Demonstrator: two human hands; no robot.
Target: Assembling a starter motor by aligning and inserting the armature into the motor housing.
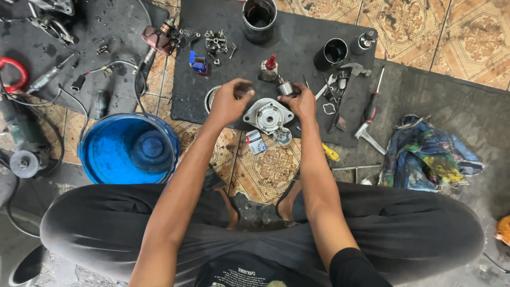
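Two bare hands work over a black mat (297, 42) spread on the tiled floor (265, 170), seen from above a person sitting cross-legged. The right hand (302, 102) is curled around a small metal cylinder (287, 87), fingers and thumb pinching it at its sides and holding it just above the mat. The left hand (228, 101) is loosely closed, fingers bent inward toward the palm near a round ring (209, 98) that lies partly hidden under it; whether it grips anything cannot be told. Between the two hands, slightly nearer the person, a silver housing (269, 116) with a round centre lies on the mat's near edge.

Farther back on the mat stand a tall dark can (259, 20) and a short black cup (332, 53), with a red-topped part (270, 66) between them and the hands. A hammer (355, 68) and a red-handled screwdriver (373, 103) lie to the right, well apart from the right hand. A blue bucket (130, 150) sits on the floor beside the left forearm, and a paint-stained rag (427, 157) lies off to the right.
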